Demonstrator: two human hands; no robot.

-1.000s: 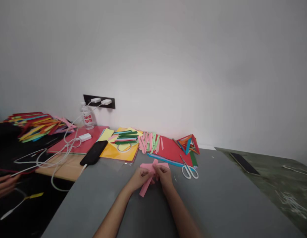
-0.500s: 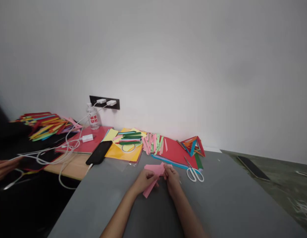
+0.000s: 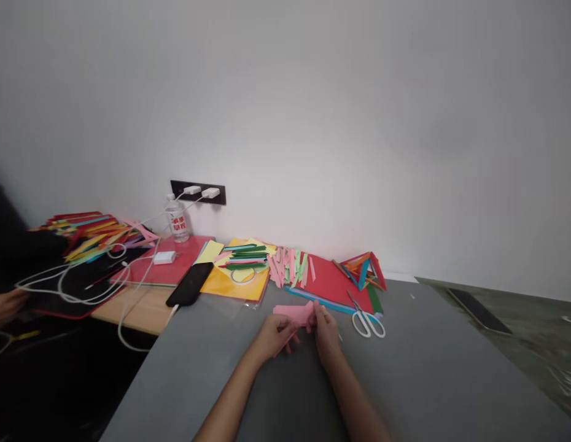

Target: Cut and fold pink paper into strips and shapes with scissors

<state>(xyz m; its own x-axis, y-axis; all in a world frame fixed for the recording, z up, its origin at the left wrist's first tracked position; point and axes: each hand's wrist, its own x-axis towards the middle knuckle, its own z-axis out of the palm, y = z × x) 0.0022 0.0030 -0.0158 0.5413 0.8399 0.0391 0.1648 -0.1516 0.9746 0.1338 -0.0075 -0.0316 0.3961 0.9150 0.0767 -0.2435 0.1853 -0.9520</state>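
Both my hands rest on a grey table top (image 3: 405, 380) and pinch a bundle of pink paper strips (image 3: 293, 313). My left hand (image 3: 274, 336) has its fingers curled round the lower end of the strips. My right hand (image 3: 326, 331) is closed on the bundle's right end. The strips lie low over the table, between the two hands.
White-handled scissors (image 3: 368, 320) lie just right of my hands. Behind are red paper sheets (image 3: 329, 283), loose pink and green strips (image 3: 290, 267), a folded paper triangle (image 3: 365, 270), yellow sheets (image 3: 234, 281), a black phone (image 3: 190, 284), a bottle (image 3: 177, 218) and charger cables. Another person's hand (image 3: 2, 305) is at far left.
The pink strips have been drawn together and now lie flatter between my hands. The camera has shifted a little left. The other person's hand and the white cables at left have moved.
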